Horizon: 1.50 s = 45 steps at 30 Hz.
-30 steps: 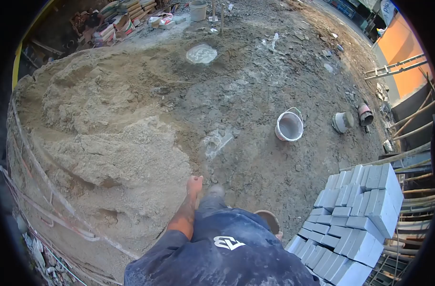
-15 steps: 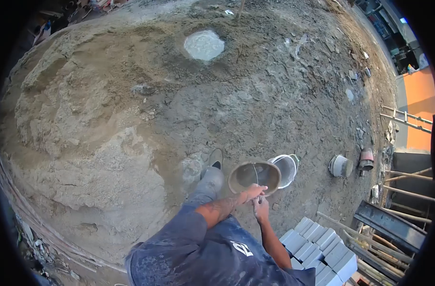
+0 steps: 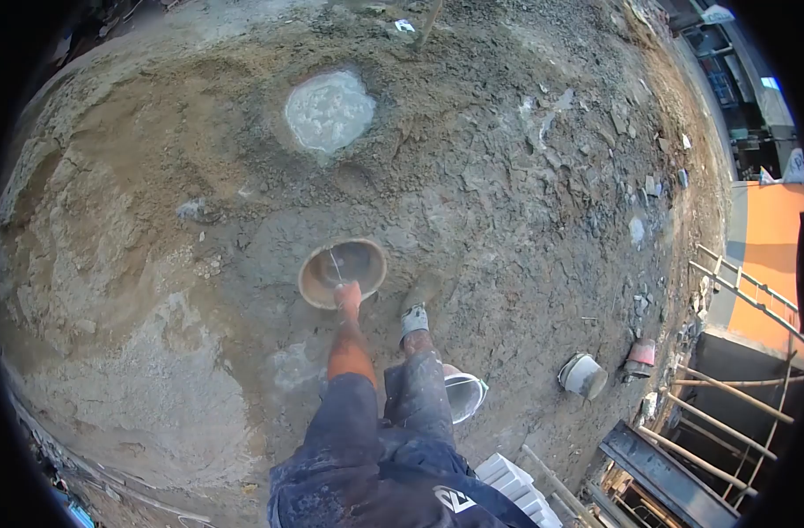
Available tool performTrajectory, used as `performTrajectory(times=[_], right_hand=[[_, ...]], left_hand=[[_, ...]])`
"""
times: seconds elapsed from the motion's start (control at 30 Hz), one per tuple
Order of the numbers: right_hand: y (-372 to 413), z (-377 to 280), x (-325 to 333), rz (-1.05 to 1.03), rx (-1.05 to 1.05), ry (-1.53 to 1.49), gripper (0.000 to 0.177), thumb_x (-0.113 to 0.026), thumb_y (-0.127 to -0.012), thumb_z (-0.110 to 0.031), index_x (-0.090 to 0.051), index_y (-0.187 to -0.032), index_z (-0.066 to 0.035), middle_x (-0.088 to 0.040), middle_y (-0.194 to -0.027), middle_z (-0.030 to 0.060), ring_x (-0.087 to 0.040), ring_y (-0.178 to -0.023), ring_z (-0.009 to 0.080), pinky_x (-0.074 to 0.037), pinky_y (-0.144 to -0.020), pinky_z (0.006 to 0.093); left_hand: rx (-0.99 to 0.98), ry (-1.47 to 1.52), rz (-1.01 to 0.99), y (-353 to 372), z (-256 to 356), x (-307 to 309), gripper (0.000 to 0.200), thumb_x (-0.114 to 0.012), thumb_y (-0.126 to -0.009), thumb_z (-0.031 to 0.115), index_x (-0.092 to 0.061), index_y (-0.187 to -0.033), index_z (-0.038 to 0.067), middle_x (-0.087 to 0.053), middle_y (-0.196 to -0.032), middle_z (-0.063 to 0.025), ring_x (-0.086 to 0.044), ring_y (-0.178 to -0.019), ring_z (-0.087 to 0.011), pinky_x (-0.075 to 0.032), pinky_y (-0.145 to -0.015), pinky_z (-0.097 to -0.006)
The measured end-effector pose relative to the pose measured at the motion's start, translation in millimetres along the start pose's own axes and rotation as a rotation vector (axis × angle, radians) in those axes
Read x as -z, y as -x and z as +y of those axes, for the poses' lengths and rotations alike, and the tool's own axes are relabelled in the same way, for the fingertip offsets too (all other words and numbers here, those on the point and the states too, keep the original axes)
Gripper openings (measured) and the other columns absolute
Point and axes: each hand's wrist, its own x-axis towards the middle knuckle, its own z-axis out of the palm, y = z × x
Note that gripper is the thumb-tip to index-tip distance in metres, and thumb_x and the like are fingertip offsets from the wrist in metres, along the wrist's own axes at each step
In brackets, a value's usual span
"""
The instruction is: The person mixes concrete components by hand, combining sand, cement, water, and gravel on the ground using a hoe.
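My left hand (image 3: 347, 297) is closed at the near rim of a brown bucket (image 3: 314, 275), gripping its thin wire handle. The bucket's mouth faces up toward me, and its dull inside shows. It hangs in front of my left side, over the muddy ground. My right hand is out of view, and the right sleeve lies at the bottom of the picture. Beside my right leg stands a white bucket (image 3: 464, 395), partly hidden by the trouser leg. Farther ahead lies a round pool of pale grey liquid (image 3: 330, 112) in a ring of sand.
A sand mound (image 3: 111, 264) rises on the left. To the right are a white bucket (image 3: 583, 377) and a reddish bucket (image 3: 639, 358) lying tilted. Grey blocks (image 3: 512, 486) are stacked at lower right, near a steel beam (image 3: 675, 471) and wooden poles around a pit. A ladder (image 3: 745, 295) leans beyond.
The brown bucket has moved left and forward, away from the white bucket, in my left hand. My right hand has let go and left the view. My right foot has stepped forward.
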Motion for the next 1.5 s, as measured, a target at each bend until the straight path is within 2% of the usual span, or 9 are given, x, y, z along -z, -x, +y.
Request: performTrajectory(times=[0.13,0.4,0.47,0.8,0.97,1.13,1.2,1.37,1.5], right_hand=[[-110.8,62.9,123.5,0.092,-0.294,-0.307,0.024,-0.056,-0.077,-0.015,-0.054,-0.092,0.004,-0.060,-0.073,0.0126,-0.060,-0.065,0.0208,-0.048,-0.058,0.0316],[-87.8,170.9,330.6,0.154,-0.814,-0.930,0.019,-0.052,-0.080,-0.011,-0.052,-0.092,0.004,-0.059,-0.072,0.0142,-0.058,-0.060,0.0227,-0.049,-0.052,0.0353],[-107.2,198.4,376.3,0.200,-0.887,-1.130,0.018,-0.051,-0.081,-0.011,-0.052,-0.092,0.004,-0.058,-0.072,0.0146,-0.058,-0.058,0.0231,-0.049,-0.050,0.0363],[-358.5,72.8,809.2,0.841,0.091,-0.854,0.025,-0.055,-0.080,-0.011,-0.051,-0.101,0.000,-0.057,-0.083,0.0081,-0.056,-0.076,0.0162,-0.045,-0.069,0.0281],[-453.5,96.8,788.8,0.963,-0.108,-1.569,0.024,-0.053,-0.082,-0.013,-0.051,-0.101,0.000,-0.057,-0.085,0.0084,-0.055,-0.070,0.0123,-0.046,-0.065,0.0259],[-436.0,17.8,609.6,0.565,-0.672,-1.079,0.028,-0.054,-0.076,-0.028,-0.061,-0.082,-0.001,-0.060,-0.070,0.0150,-0.058,-0.062,0.0286,-0.045,-0.058,0.0371],[-392.8,-53.7,567.5,0.485,-0.799,-0.914,0.029,-0.054,-0.075,-0.030,-0.061,-0.080,-0.003,-0.060,-0.069,0.0152,-0.057,-0.061,0.0320,-0.045,-0.056,0.0396],[-383.2,-166.1,594.6,0.185,-0.733,-1.143,0.021,-0.052,-0.073,-0.022,-0.062,-0.087,-0.010,-0.061,-0.078,0.0143,-0.058,-0.064,0.0314,-0.046,-0.057,0.0379],[-416.8,-163.6,685.3,-0.069,-0.771,-1.351,0.023,-0.049,-0.074,-0.023,-0.062,-0.089,-0.012,-0.059,-0.084,0.0181,-0.057,-0.074,0.0326,-0.046,-0.063,0.0360]], left_hand=[[-0.171,-0.250,0.132,7.8,72.6,36.4,0.034,-0.052,-0.070,0.022,-0.056,-0.088,-0.006,-0.059,-0.087,-0.0236,-0.056,-0.085,-0.0370,-0.042,-0.073,-0.0424],[0.130,-0.542,0.391,76.7,149.2,-19.2,0.051,-0.055,-0.070,0.033,-0.051,-0.105,-0.005,-0.054,-0.104,-0.0226,-0.051,-0.101,-0.0357,-0.041,-0.085,-0.0418],[0.043,-0.581,0.170,92.2,159.8,-44.4,0.052,-0.054,-0.069,0.032,-0.050,-0.107,-0.004,-0.051,-0.109,-0.0234,-0.047,-0.105,-0.0373,-0.039,-0.088,-0.0414],[-0.011,-0.646,-0.045,78.2,346.4,-140.6,0.047,-0.054,-0.067,0.034,-0.058,-0.099,-0.001,-0.056,-0.104,-0.0203,-0.053,-0.100,-0.0334,-0.041,-0.085,-0.0392],[-0.035,-0.547,0.091,14.6,523.1,-167.7,0.047,-0.052,-0.070,0.033,-0.058,-0.092,-0.008,-0.056,-0.099,-0.0266,-0.051,-0.098,-0.0390,-0.040,-0.083,-0.0419],[-0.621,-0.491,0.091,-118.7,704.0,-216.1,0.042,-0.055,-0.074,0.035,-0.055,-0.085,-0.006,-0.059,-0.085,-0.0213,-0.053,-0.087,-0.0376,-0.039,-0.078,-0.0404],[-0.588,-0.352,0.104,-93.3,806.3,-234.1,0.058,-0.059,-0.074,0.036,-0.045,-0.109,-0.009,-0.052,-0.106,-0.0235,-0.049,-0.099,-0.0357,-0.038,-0.085,-0.0397],[-0.801,-0.723,0.117,-154.6,943.5,-273.1,0.073,-0.056,-0.075,0.043,-0.034,-0.122,-0.008,-0.042,-0.120,-0.0249,-0.043,-0.110,-0.0333,-0.039,-0.087,-0.0399],[-0.571,-0.855,0.173,-255.7,975.7,-305.2,0.064,-0.051,-0.074,0.049,-0.051,-0.107,-0.006,-0.057,-0.097,-0.0155,-0.059,-0.071,-0.0298,-0.045,-0.047,-0.0416]])
